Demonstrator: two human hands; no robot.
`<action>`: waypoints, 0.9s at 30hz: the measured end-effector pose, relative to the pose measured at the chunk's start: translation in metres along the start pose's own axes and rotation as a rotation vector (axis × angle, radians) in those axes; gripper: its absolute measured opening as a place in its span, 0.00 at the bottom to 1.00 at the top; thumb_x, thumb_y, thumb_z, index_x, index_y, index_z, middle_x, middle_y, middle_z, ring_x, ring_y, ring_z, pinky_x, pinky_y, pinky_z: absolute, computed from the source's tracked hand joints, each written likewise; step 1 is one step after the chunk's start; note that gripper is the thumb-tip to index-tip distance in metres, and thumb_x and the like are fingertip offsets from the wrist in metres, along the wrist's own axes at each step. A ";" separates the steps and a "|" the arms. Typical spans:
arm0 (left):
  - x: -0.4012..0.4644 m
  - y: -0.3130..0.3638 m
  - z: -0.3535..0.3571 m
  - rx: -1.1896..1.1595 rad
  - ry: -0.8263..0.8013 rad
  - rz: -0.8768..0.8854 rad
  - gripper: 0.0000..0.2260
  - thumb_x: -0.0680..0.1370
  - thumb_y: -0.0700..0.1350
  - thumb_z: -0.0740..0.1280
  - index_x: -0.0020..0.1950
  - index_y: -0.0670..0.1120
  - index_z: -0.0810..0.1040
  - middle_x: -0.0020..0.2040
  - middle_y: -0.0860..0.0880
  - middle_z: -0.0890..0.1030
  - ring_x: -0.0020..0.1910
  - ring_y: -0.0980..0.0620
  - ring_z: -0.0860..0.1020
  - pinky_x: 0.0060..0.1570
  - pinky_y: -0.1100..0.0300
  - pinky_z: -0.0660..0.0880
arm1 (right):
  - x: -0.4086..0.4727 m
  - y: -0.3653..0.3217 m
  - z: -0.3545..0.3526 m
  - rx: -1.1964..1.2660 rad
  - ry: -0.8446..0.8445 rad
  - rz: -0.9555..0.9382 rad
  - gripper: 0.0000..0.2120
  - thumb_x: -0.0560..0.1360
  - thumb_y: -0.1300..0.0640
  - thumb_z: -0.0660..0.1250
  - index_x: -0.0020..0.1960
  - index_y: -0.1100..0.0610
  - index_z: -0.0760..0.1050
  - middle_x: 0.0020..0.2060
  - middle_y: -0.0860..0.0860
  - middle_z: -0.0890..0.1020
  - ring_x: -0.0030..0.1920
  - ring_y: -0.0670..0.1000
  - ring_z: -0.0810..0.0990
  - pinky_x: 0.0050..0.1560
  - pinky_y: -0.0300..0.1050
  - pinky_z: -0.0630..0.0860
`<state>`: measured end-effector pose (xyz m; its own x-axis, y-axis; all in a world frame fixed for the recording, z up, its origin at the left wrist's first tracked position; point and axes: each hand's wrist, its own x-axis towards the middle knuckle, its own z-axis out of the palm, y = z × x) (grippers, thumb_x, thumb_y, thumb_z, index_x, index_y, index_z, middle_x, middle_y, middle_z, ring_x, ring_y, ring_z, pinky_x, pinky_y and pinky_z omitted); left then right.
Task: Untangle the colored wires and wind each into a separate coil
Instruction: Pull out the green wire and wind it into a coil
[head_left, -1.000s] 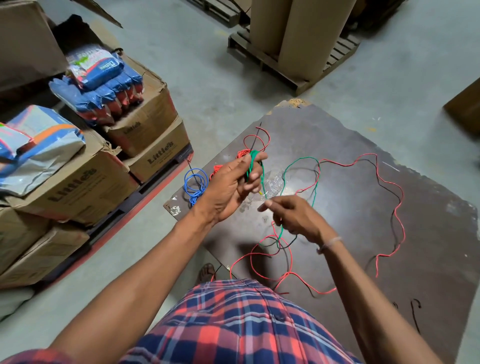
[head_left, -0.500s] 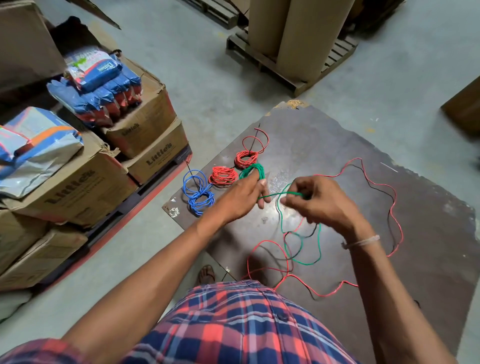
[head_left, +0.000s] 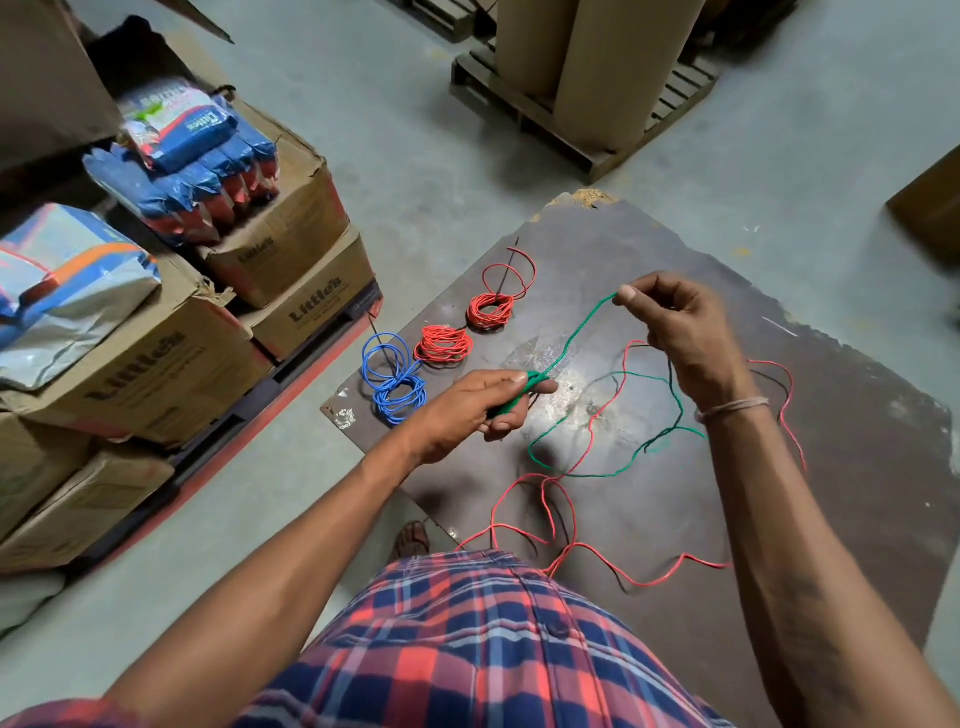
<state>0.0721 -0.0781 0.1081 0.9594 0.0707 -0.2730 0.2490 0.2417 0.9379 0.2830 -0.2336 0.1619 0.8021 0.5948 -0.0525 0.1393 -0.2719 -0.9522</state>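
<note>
We see three wound coils in a row along the left edge of the dark board (head_left: 779, 291): one blue coil (head_left: 395, 382) and two red coils (head_left: 443, 346), with bare board to the right. Our left hand (head_left: 483, 402) grips a small green coil (head_left: 524, 389); our right hand (head_left: 675, 322) pinches the green wire (head_left: 576, 332) raised above the loose red wire (head_left: 545, 504). Cardboard boxes (head_left: 291, 228) carry blue packets (head_left: 197, 156)

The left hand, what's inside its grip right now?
The left hand grips a small bundle of green wire, with a strand running up to the right hand. How many turns the bundle has is hidden by the fingers.
</note>
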 end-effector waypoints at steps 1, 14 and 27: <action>-0.001 0.002 0.002 -0.030 -0.016 0.006 0.20 0.87 0.45 0.52 0.71 0.35 0.73 0.31 0.48 0.63 0.29 0.55 0.60 0.31 0.62 0.60 | 0.003 0.008 0.004 -0.015 0.019 0.000 0.10 0.78 0.56 0.73 0.47 0.64 0.83 0.29 0.47 0.73 0.29 0.43 0.63 0.31 0.39 0.60; 0.018 0.038 0.011 -0.434 0.010 0.205 0.21 0.86 0.43 0.53 0.74 0.30 0.64 0.35 0.48 0.67 0.30 0.53 0.66 0.36 0.58 0.68 | -0.049 0.049 0.064 -0.207 -0.374 0.155 0.16 0.82 0.48 0.66 0.40 0.50 0.85 0.27 0.47 0.70 0.30 0.46 0.66 0.33 0.42 0.64; 0.052 0.017 0.003 0.289 0.336 0.238 0.06 0.86 0.38 0.55 0.55 0.37 0.69 0.50 0.48 0.82 0.46 0.50 0.84 0.55 0.55 0.79 | -0.067 -0.002 0.045 -0.559 -0.563 -0.058 0.06 0.78 0.57 0.69 0.43 0.54 0.79 0.27 0.52 0.83 0.24 0.46 0.82 0.34 0.42 0.79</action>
<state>0.1262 -0.0729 0.1106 0.9101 0.4108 -0.0536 0.1006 -0.0936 0.9905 0.2028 -0.2389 0.1536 0.3913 0.8722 -0.2934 0.5626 -0.4791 -0.6738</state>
